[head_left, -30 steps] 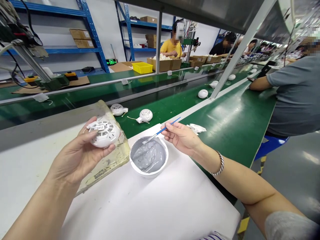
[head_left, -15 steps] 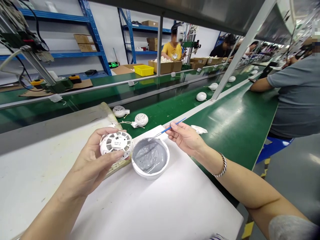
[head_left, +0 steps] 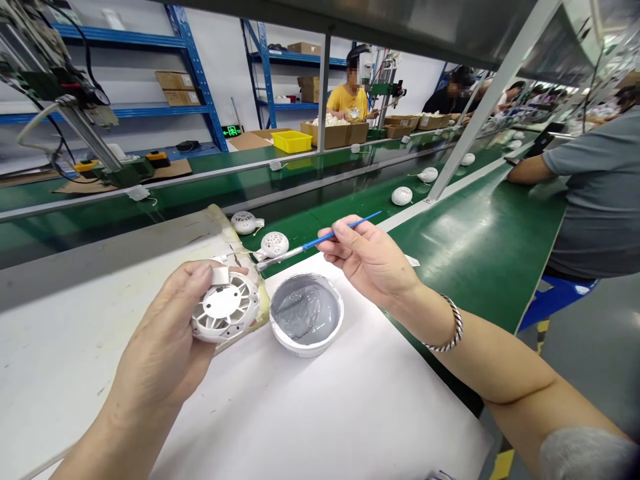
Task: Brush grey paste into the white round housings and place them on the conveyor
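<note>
My left hand [head_left: 170, 327] grips a round white plastic housing [head_left: 223, 303] with slotted vents and a plain disc at its centre; the thumb rests by a small square tab at the top. Between the thumb and fingers of my right hand [head_left: 370, 257] is a thin blue paintbrush [head_left: 320, 240]. Its tip, smeared with grey, points left and hovers above and just right of the housing, apart from it. Below the brush stands a white tub [head_left: 306, 348] of thick grey paste [head_left: 310, 310] on a white sheet [head_left: 320, 413].
Two similar white housings [head_left: 274, 245] with wires lie on the green conveyor [head_left: 325, 213] ahead, and several more sit farther along. A metal post [head_left: 490, 100] rises at the right. A co-worker in grey [head_left: 595, 193] sits beyond it. A yellow bin [head_left: 291, 141] stands across the line.
The brush has lifted out of the tub and moved left toward the housing. My left hand has turned the housing, so a plain disc shows in place of the printed centre.
</note>
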`<act>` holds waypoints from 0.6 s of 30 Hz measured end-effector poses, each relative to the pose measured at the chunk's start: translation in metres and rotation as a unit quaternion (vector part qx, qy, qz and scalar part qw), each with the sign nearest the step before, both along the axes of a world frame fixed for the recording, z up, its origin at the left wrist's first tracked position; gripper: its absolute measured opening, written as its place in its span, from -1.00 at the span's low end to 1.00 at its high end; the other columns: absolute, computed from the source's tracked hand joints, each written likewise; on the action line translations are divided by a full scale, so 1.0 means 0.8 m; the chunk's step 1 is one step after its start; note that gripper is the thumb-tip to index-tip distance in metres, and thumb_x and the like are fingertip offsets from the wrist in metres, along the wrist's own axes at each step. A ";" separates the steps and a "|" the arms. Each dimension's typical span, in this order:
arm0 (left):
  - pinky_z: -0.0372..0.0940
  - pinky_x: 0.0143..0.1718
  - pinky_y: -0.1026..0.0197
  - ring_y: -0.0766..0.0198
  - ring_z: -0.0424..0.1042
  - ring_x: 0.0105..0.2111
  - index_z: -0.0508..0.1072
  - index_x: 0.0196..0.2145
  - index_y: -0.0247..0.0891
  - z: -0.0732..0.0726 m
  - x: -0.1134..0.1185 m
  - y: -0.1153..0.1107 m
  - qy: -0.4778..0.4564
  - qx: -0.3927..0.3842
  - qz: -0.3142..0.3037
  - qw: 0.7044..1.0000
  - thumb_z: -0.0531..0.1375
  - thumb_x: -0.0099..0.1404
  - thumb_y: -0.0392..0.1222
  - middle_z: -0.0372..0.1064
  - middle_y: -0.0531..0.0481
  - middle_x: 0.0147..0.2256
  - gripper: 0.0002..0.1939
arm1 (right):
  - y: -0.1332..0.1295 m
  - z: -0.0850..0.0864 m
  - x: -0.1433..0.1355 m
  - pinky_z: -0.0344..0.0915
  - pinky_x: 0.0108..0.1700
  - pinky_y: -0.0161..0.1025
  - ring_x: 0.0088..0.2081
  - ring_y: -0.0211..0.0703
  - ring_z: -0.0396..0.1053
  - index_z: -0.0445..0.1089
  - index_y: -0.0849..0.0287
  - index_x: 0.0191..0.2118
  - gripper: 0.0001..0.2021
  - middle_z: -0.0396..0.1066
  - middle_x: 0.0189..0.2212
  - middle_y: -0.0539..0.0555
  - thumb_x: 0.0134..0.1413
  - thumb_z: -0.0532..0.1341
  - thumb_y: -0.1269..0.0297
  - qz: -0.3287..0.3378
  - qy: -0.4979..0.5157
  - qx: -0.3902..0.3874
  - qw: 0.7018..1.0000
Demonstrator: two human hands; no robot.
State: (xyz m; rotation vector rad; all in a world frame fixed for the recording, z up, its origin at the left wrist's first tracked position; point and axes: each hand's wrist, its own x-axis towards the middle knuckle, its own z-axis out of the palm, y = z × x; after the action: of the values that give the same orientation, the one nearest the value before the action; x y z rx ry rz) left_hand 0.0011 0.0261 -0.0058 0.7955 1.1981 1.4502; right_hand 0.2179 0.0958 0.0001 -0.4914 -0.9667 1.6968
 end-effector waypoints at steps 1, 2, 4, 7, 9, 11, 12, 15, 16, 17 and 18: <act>0.47 -0.36 0.08 0.11 0.45 -0.30 0.46 -0.30 -0.20 0.002 0.001 -0.001 -0.005 0.002 0.004 1.000 0.31 0.12 -0.06 0.46 -0.11 -0.27 -0.78 | -0.003 0.004 -0.005 0.41 -0.31 -0.48 -0.42 -0.42 0.51 0.38 0.15 -0.44 -0.78 0.55 -0.43 -0.11 -0.11 0.43 0.24 0.002 0.000 0.018 1.000; 0.47 -0.35 0.11 0.12 0.45 -0.29 0.46 -0.31 -0.19 0.003 0.003 -0.001 -0.009 0.003 0.003 1.000 0.30 0.12 -0.06 0.46 -0.10 -0.25 -0.79 | -0.007 0.007 -0.010 0.42 -0.30 -0.48 -0.42 -0.41 0.51 0.37 0.15 -0.45 -0.78 0.55 -0.43 -0.11 -0.11 0.42 0.24 0.002 0.000 0.034 0.999; 0.45 -0.37 0.18 0.12 0.43 -0.25 0.46 -0.31 -0.19 0.006 0.005 -0.003 -0.015 0.003 -0.011 1.000 0.28 0.14 -0.04 0.44 -0.10 -0.19 -0.79 | -0.012 0.010 -0.019 0.43 -0.30 -0.48 -0.43 -0.41 0.52 0.37 0.15 -0.45 -0.79 0.56 -0.44 -0.11 -0.09 0.42 0.24 0.000 -0.002 0.062 0.998; 0.41 -0.44 0.28 0.13 0.39 -0.22 0.47 -0.29 -0.20 0.008 0.005 -0.006 -0.027 0.009 -0.025 0.999 0.24 0.19 -0.03 0.40 -0.10 -0.14 -0.79 | -0.017 0.008 -0.027 0.44 -0.29 -0.50 -0.42 -0.41 0.53 0.37 0.15 -0.44 -0.82 0.55 -0.45 -0.10 -0.05 0.39 0.27 -0.001 -0.003 0.091 0.996; 0.40 -0.44 0.29 0.16 0.37 -0.25 0.47 -0.28 -0.20 0.009 0.004 -0.008 -0.030 0.015 -0.024 0.999 0.22 0.20 -0.05 0.39 -0.10 -0.16 -0.80 | -0.019 0.003 -0.029 0.45 -0.27 -0.50 -0.39 -0.40 0.54 0.38 0.15 -0.43 -0.85 0.56 -0.44 -0.10 0.00 0.37 0.30 -0.004 -0.008 0.106 0.994; 0.41 -0.41 0.23 0.17 0.35 -0.28 0.48 -0.29 -0.20 0.012 0.005 -0.010 -0.026 0.017 -0.026 0.999 0.21 0.19 -0.05 0.38 -0.09 -0.19 -0.80 | -0.019 -0.001 -0.029 0.46 -0.24 -0.49 -0.37 -0.38 0.54 0.39 0.16 -0.42 -0.88 0.56 -0.43 -0.09 0.03 0.35 0.33 -0.007 -0.015 0.120 0.993; 0.42 -0.40 0.21 0.18 0.34 -0.29 0.48 -0.30 -0.19 0.013 0.006 -0.011 -0.023 0.015 -0.027 0.999 0.23 0.17 -0.06 0.37 -0.08 -0.21 -0.82 | -0.019 -0.003 -0.029 0.47 -0.24 -0.47 -0.36 -0.37 0.55 0.38 0.16 -0.41 -0.88 0.56 -0.42 -0.09 0.04 0.34 0.34 -0.011 -0.018 0.129 0.991; 0.42 -0.39 0.21 0.19 0.36 -0.31 0.45 -0.31 -0.15 0.019 0.010 -0.015 -0.020 -0.005 -0.033 0.999 0.27 0.09 -0.15 0.37 -0.02 -0.23 -0.83 | -0.020 -0.006 -0.029 0.50 -0.21 -0.40 -0.35 -0.33 0.55 0.37 0.16 -0.39 -0.89 0.56 -0.40 -0.07 0.04 0.34 0.36 -0.032 -0.038 0.158 0.986; 0.42 -0.39 0.21 0.20 0.37 -0.32 0.44 -0.30 -0.13 0.020 0.012 -0.016 -0.020 -0.011 -0.035 0.999 0.28 0.06 -0.20 0.37 0.00 -0.23 -0.80 | -0.021 -0.006 -0.028 0.50 -0.21 -0.38 -0.34 -0.31 0.55 0.37 0.16 -0.39 -0.89 0.56 -0.40 -0.06 0.04 0.34 0.36 -0.042 -0.047 0.167 0.984; 0.43 -0.38 0.20 0.20 0.39 -0.32 0.43 -0.29 -0.11 0.020 0.013 -0.016 -0.020 -0.012 -0.036 0.999 0.28 0.04 -0.25 0.38 0.01 -0.23 -0.77 | -0.022 -0.006 -0.027 0.51 -0.19 -0.36 -0.33 -0.30 0.55 0.37 0.16 -0.38 -0.88 0.56 -0.39 -0.05 0.03 0.34 0.35 -0.050 -0.056 0.173 0.982; 0.44 -0.37 0.19 0.20 0.40 -0.33 0.42 -0.28 -0.10 0.020 0.013 -0.016 -0.021 -0.013 -0.039 0.999 0.28 0.02 -0.29 0.38 0.03 -0.22 -0.74 | -0.023 -0.006 -0.026 0.51 -0.18 -0.34 -0.31 -0.28 0.55 0.37 0.16 -0.38 -0.88 0.56 -0.39 -0.05 0.03 0.34 0.34 -0.056 -0.064 0.175 0.981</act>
State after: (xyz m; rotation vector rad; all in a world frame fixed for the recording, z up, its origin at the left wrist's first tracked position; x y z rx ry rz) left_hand 0.0115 0.0131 0.0099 0.7821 1.1384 1.3785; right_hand 0.1971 0.0774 -0.0048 -0.4154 -1.2786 1.3684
